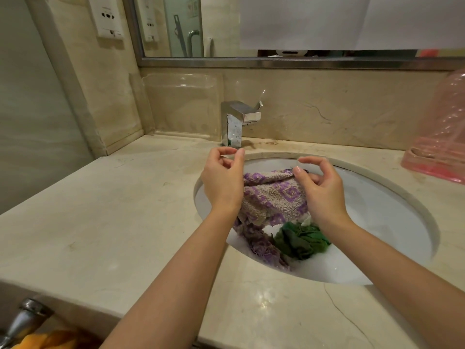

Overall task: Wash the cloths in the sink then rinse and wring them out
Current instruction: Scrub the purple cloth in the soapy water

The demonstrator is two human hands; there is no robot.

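A purple-and-beige patterned towel [273,195] hangs over the white sink [382,215], stretched between my two hands. My left hand [222,180] grips its left edge with curled fingers, thumb and index raised near the tap. My right hand [320,190] holds the right edge, with the thumb on the top hem and the index finger arched above it. The towel's lower end trails into the basin. A crumpled dark green cloth [300,239] lies in the basin below my right wrist, with a bit of white cloth [306,219] beside it.
A square chrome tap [239,122] stands behind the sink, no water running. A clear plastic holder [181,104] leans on the back wall at left. A pink plastic cover [442,147] sits at the right on the marble counter [113,210]. The mirror is above.
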